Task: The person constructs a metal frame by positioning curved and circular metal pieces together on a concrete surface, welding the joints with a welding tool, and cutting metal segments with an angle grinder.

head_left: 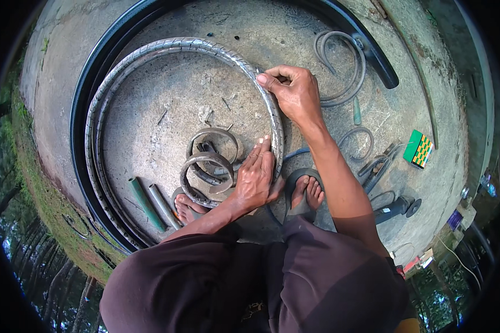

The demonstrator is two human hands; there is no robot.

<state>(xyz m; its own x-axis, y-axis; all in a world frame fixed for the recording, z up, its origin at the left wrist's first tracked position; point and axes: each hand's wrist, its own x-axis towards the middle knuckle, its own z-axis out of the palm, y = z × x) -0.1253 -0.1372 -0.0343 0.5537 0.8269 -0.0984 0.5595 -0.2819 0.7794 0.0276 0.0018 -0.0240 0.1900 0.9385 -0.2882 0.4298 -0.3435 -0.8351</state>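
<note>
A large hoop (190, 43) of coiled tubing, wrapped in a shiny grey strip with dark slanting lines, rests on the concrete before me. My left hand (255, 175) grips its near right side, fingers laid along the tube and thumb on the other side. Higher up, my right hand (294, 94) pinches at the hoop's outer edge with thumb and forefinger; whatever lies between the fingertips is too small to make out. Beside my left hand, a smaller loose coil of grey-brown strip (210, 161) partly overlaps some dark objects near my left foot (189, 206).
A thick black pipe (391, 77) curves around the hoop. Right of it are a grey hose coil (363, 69), a teal tapered piece (356, 114), a green checkered box (418, 149) and a black tool (394, 211). A green tube (147, 205) and grey tube (164, 202) lie left.
</note>
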